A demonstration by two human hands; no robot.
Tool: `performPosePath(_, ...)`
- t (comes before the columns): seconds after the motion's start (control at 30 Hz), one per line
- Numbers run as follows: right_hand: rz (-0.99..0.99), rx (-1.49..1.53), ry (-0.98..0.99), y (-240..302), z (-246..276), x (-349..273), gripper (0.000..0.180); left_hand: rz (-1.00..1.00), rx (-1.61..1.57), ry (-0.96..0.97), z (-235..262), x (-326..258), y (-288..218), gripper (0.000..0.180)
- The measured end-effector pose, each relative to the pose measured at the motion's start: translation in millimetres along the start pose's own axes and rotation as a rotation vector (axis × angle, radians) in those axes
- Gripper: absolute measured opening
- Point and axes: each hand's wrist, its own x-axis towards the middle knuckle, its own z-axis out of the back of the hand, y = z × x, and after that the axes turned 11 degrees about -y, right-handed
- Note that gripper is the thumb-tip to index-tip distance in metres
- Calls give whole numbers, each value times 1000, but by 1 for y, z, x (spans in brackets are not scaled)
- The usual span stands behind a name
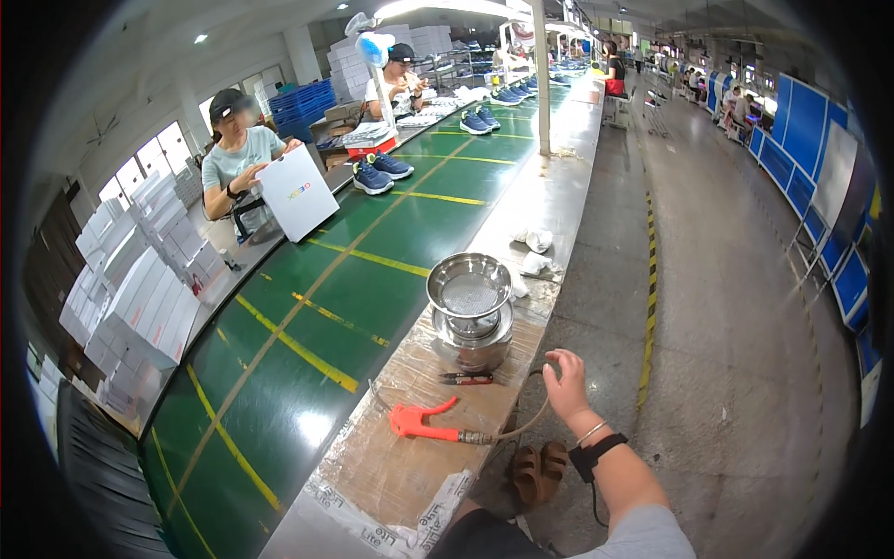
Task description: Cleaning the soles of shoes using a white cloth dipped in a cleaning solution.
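Right hand [565, 377], fingers loosely spread, hovers lower right beside the surface [391, 466], near the hose [531, 419] and red air gun [419, 421]

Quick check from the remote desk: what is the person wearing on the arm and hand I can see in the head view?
Only the right hand and its forearm show. The hand is bare, no glove. At the wrist sit a thin silvery bangle and a black strap with a thin black cord trailing down from it. A grey short sleeve covers the upper arm. The left hand is out of view.
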Motion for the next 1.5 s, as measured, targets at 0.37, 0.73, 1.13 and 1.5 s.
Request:
performPosePath(0.37, 68, -129, 18, -58, -61, 105, 28, -526, -317, 340, 2, 22, -140, 49)
performPosePath(0.73, 92, -485, 75, -77, -131, 226, 38, -1104, -641, 343, -38, 14, -280, 57)
performPosePath(1.13, -75, -674, 220, -110, -188, 285, 58, -1185, -560, 269, -51, 8, -284, 54)
performPosePath(1.5, -438, 289, 54, -118, -151, 299, 40, -1240, -550, 155, -59, 9, -292, 55)
